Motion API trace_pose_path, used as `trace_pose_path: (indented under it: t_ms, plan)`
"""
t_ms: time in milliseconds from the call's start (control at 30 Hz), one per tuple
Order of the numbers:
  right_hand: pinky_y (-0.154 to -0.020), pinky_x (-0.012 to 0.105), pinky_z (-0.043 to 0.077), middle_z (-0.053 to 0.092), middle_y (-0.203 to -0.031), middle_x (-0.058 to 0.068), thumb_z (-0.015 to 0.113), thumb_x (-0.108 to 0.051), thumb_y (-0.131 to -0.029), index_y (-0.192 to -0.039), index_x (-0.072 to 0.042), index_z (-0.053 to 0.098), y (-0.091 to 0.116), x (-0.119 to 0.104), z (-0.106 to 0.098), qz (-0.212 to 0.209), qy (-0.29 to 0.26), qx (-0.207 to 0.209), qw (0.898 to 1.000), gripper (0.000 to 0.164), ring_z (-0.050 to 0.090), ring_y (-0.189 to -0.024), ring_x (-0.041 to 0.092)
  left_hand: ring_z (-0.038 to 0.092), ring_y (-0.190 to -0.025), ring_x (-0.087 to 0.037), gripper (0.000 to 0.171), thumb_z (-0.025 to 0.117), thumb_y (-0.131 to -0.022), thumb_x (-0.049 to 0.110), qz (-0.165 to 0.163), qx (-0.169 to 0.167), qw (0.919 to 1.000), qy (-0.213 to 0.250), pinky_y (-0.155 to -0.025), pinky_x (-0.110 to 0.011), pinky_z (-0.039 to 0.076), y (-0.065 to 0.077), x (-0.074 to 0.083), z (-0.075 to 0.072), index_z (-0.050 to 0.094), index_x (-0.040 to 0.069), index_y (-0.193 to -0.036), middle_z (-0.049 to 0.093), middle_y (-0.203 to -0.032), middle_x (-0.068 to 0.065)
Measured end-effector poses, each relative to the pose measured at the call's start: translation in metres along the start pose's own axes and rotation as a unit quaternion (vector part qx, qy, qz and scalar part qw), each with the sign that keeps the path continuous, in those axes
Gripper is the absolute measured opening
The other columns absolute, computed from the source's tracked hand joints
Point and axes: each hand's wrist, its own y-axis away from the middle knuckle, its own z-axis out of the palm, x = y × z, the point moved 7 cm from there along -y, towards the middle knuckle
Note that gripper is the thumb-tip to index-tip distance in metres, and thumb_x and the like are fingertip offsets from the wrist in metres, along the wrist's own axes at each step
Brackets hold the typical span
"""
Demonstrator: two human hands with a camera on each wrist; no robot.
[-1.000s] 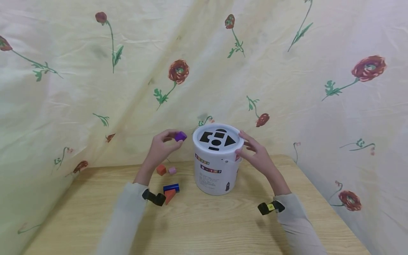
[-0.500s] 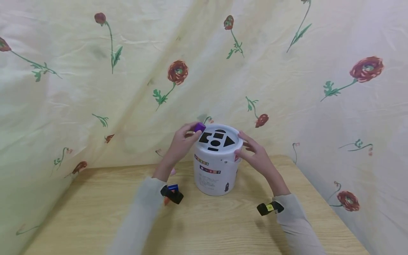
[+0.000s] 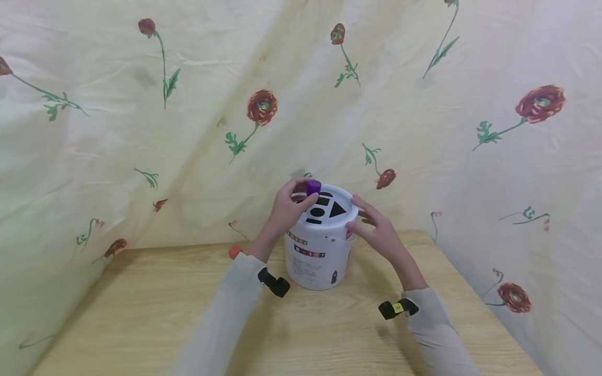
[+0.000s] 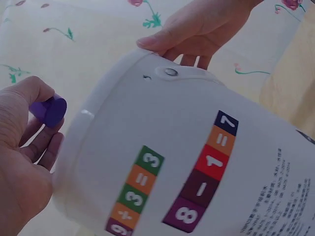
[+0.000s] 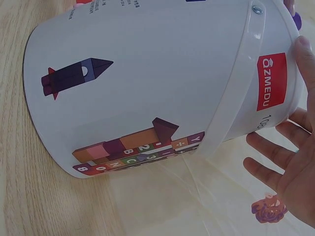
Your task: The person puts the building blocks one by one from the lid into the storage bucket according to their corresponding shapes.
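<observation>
My left hand (image 3: 287,210) pinches a small purple block (image 3: 313,187) between thumb and fingers, over the left back part of a white bucket's lid (image 3: 327,219). The left wrist view shows the block (image 4: 58,112) with a smooth, rounded end face. Dark shaped holes pierce the lid, among them a circle, a triangle and a square; the hand covers those at the left. The white bucket (image 3: 312,269) stands upright on the table. At its right rim rests my right hand (image 3: 380,232), thumb at the front, fingers spread and fairly straight in the right wrist view.
An orange-red block (image 3: 235,251) lies on the wooden table (image 3: 329,334) left of the bucket, partly behind my left sleeve. Flowered cloth (image 3: 197,130) hangs close behind the bucket. A carrying handle (image 5: 238,73) runs round the bucket's upper side.
My left hand has carried the purple block rightward from beside the bucket to over its lid. Its forearm now hides several blocks on the table. The right hand has stayed at the rim.
</observation>
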Motion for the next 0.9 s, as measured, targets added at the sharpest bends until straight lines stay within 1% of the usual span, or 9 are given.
trace_pose_path:
  t_ms: [67, 133, 233, 333, 433, 567, 667, 800, 900]
  plan:
    - [-0.114, 0.061, 0.037, 0.028, -0.168, -0.002, 0.071, -0.03, -0.096, -0.158, -0.025, 0.037, -0.0002, 0.0, 0.0002, -0.001, -0.002, -0.001, 1.0, 0.071, 0.047, -0.143, 0.039, 0.062, -0.118, -0.026, 0.041, 0.071, -0.096, 0.019, -0.004, 0.002, 1.0, 0.005, -0.106, -0.04, 0.051, 0.0001, -0.0022, 0.0007, 0.059, 0.006, -0.133, 0.066, -0.124, -0.014]
    - [-0.114, 0.061, 0.037, 0.028, -0.168, -0.002, 0.071, -0.03, -0.096, -0.158, -0.025, 0.038, -0.0003, -0.0002, 0.0004, -0.002, -0.003, -0.001, 1.0, 0.071, 0.047, -0.143, 0.039, 0.063, -0.119, -0.026, 0.043, 0.072, -0.095, 0.021, -0.01, 0.0, 0.9999, 0.006, -0.106, -0.04, 0.051, 0.0004, -0.0041, 0.001, 0.059, 0.006, -0.134, 0.066, -0.127, -0.013]
    - [-0.114, 0.061, 0.037, 0.028, -0.169, -0.002, 0.071, -0.031, -0.096, -0.158, -0.026, 0.037, -0.0008, -0.0003, 0.0003, -0.003, -0.001, -0.002, 1.0, 0.071, 0.047, -0.143, 0.039, 0.062, -0.12, -0.025, 0.047, 0.074, -0.094, 0.024, -0.021, -0.011, 0.9997, -0.009, -0.108, -0.04, 0.05, 0.0008, -0.0051, 0.0019, 0.059, 0.008, -0.135, 0.065, -0.129, -0.01]
    - [-0.114, 0.061, 0.037, 0.028, -0.169, -0.001, 0.071, -0.032, -0.096, -0.159, -0.026, 0.037, -0.0013, -0.001, -0.0001, -0.004, 0.002, -0.002, 1.0, 0.071, 0.046, -0.143, 0.039, 0.063, -0.121, -0.025, 0.046, 0.076, -0.093, 0.025, -0.029, -0.025, 0.999, -0.024, -0.109, -0.042, 0.049, 0.0005, -0.0051, 0.0031, 0.06, 0.01, -0.133, 0.065, -0.131, -0.009]
    - [-0.114, 0.061, 0.037, 0.028, -0.169, -0.002, 0.071, -0.032, -0.096, -0.158, -0.026, 0.037, -0.0017, -0.0017, 0.0, -0.004, 0.001, -0.003, 1.0, 0.071, 0.047, -0.143, 0.039, 0.064, -0.119, -0.026, 0.041, 0.077, -0.092, 0.023, -0.036, -0.036, 0.9981, -0.033, -0.106, -0.043, 0.051, 0.0012, -0.0057, 0.0042, 0.061, 0.01, -0.128, 0.067, -0.127, -0.01]
    - [-0.114, 0.06, 0.038, 0.028, -0.168, -0.002, 0.072, -0.031, -0.096, -0.158, -0.026, 0.038, -0.0018, -0.0009, 0.0004, -0.003, 0.0, -0.005, 1.0, 0.071, 0.047, -0.143, 0.039, 0.065, -0.114, -0.024, 0.038, 0.077, -0.092, 0.022, -0.041, -0.042, 0.9964, -0.061, -0.1, -0.04, 0.054, 0.0019, -0.0087, 0.0058, 0.061, 0.01, -0.124, 0.068, -0.121, -0.01]
    - [-0.114, 0.061, 0.037, 0.029, -0.168, -0.001, 0.072, -0.03, -0.096, -0.158, -0.026, 0.038, -0.0022, 0.0016, 0.0002, -0.003, -0.002, -0.004, 1.0, 0.071, 0.047, -0.142, 0.039, 0.065, -0.113, -0.024, 0.04, 0.077, -0.092, 0.024, -0.042, -0.042, 0.9952, -0.078, -0.099, -0.04, 0.055, 0.0022, -0.0101, 0.0066, 0.062, 0.012, -0.127, 0.068, -0.121, -0.009]
    - [-0.114, 0.061, 0.037, 0.028, -0.168, 0.0, 0.072, -0.03, -0.096, -0.158, -0.026, 0.038, -0.0018, 0.004, 0.0001, -0.003, -0.005, -0.003, 1.0, 0.071, 0.048, -0.142, 0.04, 0.065, -0.115, -0.026, 0.044, 0.076, -0.093, 0.025, -0.046, -0.042, 0.9938, -0.092, -0.099, -0.04, 0.055, 0.0025, -0.0111, 0.0077, 0.063, 0.014, -0.134, 0.067, -0.126, -0.009]
    - [-0.114, 0.061, 0.037, 0.028, -0.169, -0.001, 0.072, -0.031, -0.096, -0.158, -0.028, 0.037, -0.0006, 0.0038, 0.0, 0.0, -0.006, -0.004, 1.0, 0.071, 0.047, -0.142, 0.039, 0.065, -0.115, -0.026, 0.044, 0.075, -0.094, 0.025, -0.045, -0.044, 0.9931, -0.099, -0.098, -0.04, 0.056, 0.0027, -0.0109, 0.0084, 0.063, 0.015, -0.135, 0.067, -0.127, -0.008]
